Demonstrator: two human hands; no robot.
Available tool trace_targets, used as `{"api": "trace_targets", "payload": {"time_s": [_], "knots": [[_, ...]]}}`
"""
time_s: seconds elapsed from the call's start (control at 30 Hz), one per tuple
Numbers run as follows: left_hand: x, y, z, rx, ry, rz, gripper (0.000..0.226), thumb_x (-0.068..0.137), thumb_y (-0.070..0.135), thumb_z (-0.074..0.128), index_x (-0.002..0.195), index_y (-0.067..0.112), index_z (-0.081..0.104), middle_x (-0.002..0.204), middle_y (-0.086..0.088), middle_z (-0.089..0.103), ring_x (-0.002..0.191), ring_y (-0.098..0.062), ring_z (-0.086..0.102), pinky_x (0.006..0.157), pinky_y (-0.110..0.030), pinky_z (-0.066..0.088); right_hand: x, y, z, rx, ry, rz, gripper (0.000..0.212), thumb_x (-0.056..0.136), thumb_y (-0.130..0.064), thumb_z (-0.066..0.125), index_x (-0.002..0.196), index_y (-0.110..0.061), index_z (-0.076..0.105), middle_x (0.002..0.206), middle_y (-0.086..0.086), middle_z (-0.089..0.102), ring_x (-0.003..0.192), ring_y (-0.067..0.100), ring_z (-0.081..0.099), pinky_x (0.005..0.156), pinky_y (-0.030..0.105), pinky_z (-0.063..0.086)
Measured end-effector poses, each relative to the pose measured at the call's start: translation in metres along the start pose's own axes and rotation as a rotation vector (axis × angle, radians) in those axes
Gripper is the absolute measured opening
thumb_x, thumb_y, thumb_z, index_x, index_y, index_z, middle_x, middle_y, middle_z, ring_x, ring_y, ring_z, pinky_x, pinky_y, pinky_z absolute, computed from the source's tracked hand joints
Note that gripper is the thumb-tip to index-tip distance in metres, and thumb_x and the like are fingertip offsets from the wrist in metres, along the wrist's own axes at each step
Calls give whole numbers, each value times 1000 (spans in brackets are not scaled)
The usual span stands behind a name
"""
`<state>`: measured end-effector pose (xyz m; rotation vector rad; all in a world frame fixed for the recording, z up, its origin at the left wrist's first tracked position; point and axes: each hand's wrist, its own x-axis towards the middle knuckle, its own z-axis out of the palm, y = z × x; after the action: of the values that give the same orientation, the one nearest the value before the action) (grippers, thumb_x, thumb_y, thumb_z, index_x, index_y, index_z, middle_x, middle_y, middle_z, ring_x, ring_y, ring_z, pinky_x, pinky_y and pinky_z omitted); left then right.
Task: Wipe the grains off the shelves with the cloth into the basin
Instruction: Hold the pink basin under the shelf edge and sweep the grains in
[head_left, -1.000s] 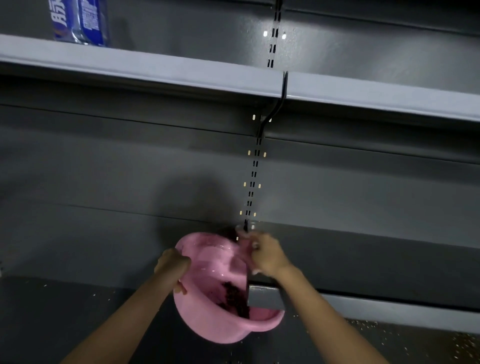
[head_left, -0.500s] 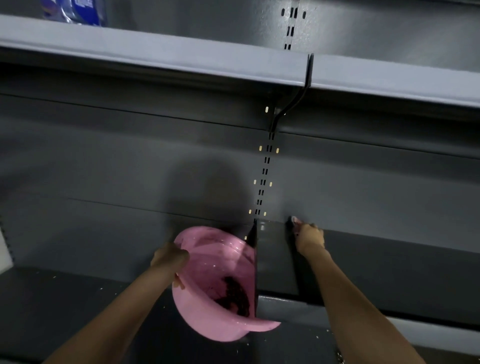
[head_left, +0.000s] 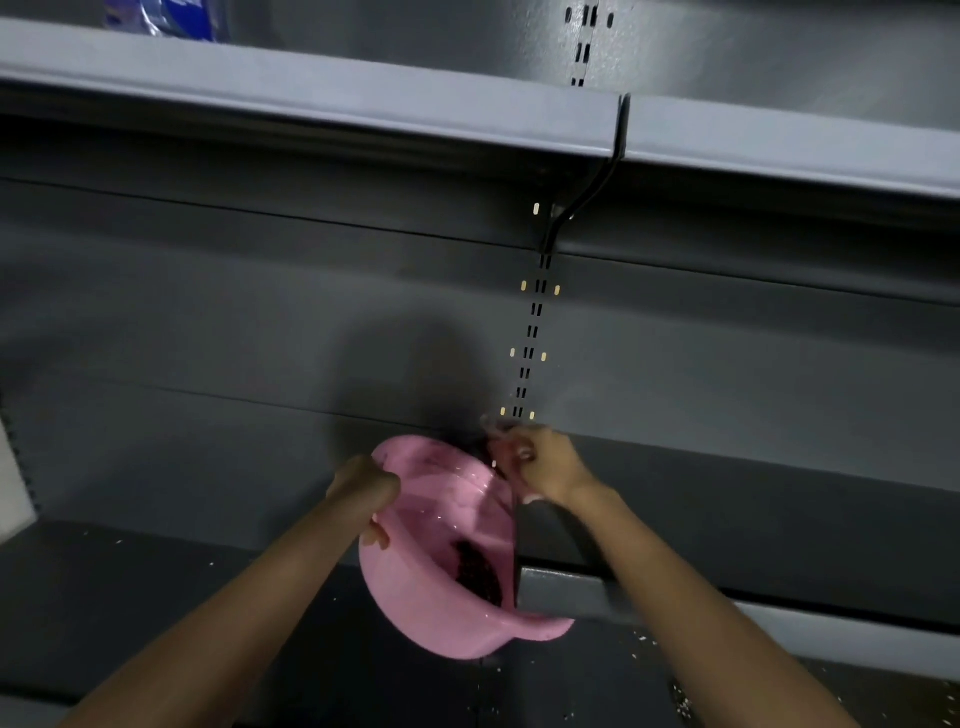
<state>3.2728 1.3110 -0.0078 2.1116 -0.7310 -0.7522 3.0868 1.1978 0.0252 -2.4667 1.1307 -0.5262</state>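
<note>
So the left hand (head_left: 363, 486) came in from the lower left with its arm stretched forward, fingers curled over the near rim of the pink basin (head_left: 415, 597) and gripping it, holding it tilted with its mouth turned toward the shelf end. The right hand (head_left: 545, 465) reached up over the left end of the dark shelf (head_left: 675, 509), its fingers bunched around a pale cloth (head_left: 496, 434) right at the back corner, just below the slotted upright (head_left: 532, 332); the cloth was blurred and mostly hidden. The basin sat pressed against the shelf's left edge, glossy pink inside, with a dark heap of grains (head_left: 478, 574) gathered low in it. Pale specks (head_left: 644, 638) lay scattered on the bottom shelf (head_left: 104, 582) below. Half a second before, the right hand had been further right along the shelf's back edge, well clear of the basin; now it was back at the corner above the basin's rim. The left hand's grip and the basin's tilt looked unchanged. Up top, a blue packet (head_left: 166, 18) stood on the upper shelf (head_left: 311, 98).
</note>
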Motion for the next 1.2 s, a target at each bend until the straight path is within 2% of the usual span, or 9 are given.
{"api": "trace_targets", "payload": {"time_s": [0.1,0.23,0.57,0.7,0.8,0.93,1.0,1.07,1.2], "knots": [[0,-1,3,12,19,-15,57,84,-3,45,140,1,33,110,-29,55,57,-38,67,59,-47,59,15,40,-21,135,216,309,18,89,-21,53,95,-12,67,81,12,70,73,25,67,72,34,57],[0,0,7,30,16,-46,49,87,-3,45,135,0,38,89,-28,59,58,-36,68,59,-45,59,29,82,-20,-7,267,571,30,80,-14,66,106,0,62,103,19,66,96,35,64,83,36,53],[2,7,6,34,-12,-73,42,84,-2,38,125,-3,46,85,-27,61,66,-41,69,62,-47,58,78,59,24,-216,86,236,29,88,-19,55,116,-12,57,115,12,63,109,29,58,94,30,46],[-4,10,18,12,-71,-71,36,84,-3,42,119,-8,51,85,-29,63,61,-39,68,63,-47,58,55,31,24,32,10,86,12,84,-20,60,88,-17,70,82,7,66,74,17,63,71,26,54],[-5,9,22,-2,-78,-75,38,86,-1,46,123,-8,49,89,-30,63,61,-38,69,63,-45,59,27,10,10,275,-97,-12,16,71,-19,58,78,-18,73,72,-3,64,59,-3,54,55,11,44],[-14,5,20,-7,-64,-46,40,87,0,44,125,-9,46,87,-31,63,62,-38,68,63,-44,59,0,36,-25,241,66,113,27,83,-12,57,66,-32,59,78,0,63,74,14,59,55,15,40],[-18,2,22,21,-36,-51,42,89,2,45,130,-5,44,87,-28,62,59,-35,68,59,-40,59,-18,66,-42,42,134,277,14,87,-19,56,78,-23,65,87,7,67,82,24,64,59,18,42],[-20,-4,24,36,-14,-60,47,89,4,47,135,-1,40,91,-26,62,59,-33,68,60,-40,59,-42,91,-54,-132,226,420,24,89,-31,54,98,-14,69,99,15,70,94,32,65,71,26,48],[-28,-17,30,2,-4,-69,49,88,3,50,135,-1,38,92,-26,61,59,-35,68,59,-46,59,-76,94,-56,-315,184,529,30,92,-25,49,116,-12,62,99,17,69,95,33,65,80,36,52]]}}
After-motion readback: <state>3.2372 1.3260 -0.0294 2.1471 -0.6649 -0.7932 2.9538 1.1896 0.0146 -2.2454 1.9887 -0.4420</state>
